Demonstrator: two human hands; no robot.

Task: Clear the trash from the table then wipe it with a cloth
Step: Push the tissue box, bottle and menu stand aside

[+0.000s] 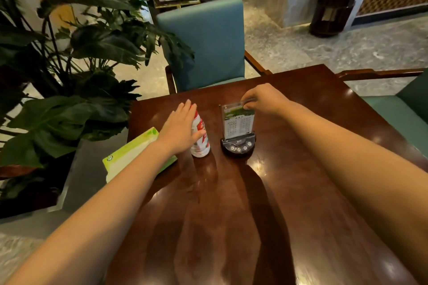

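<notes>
A white and red bottle (201, 143) stands upright on the dark wooden table (231, 215), near its far left part. My left hand (179, 129) lies flat against the bottle's left side, fingers straight and together, thumb across its front. To the right stands a clear acrylic menu holder (238, 124) on a black base with buttons (238, 147). My right hand (264, 98) pinches the holder's top edge. A green and white tissue pack (129, 154) lies at the table's left edge, partly under my left forearm.
A large potted plant (76, 81) crowds the left side. A teal chair (206, 46) stands behind the table and another teal chair (405, 111) at the right. Marble floor lies beyond.
</notes>
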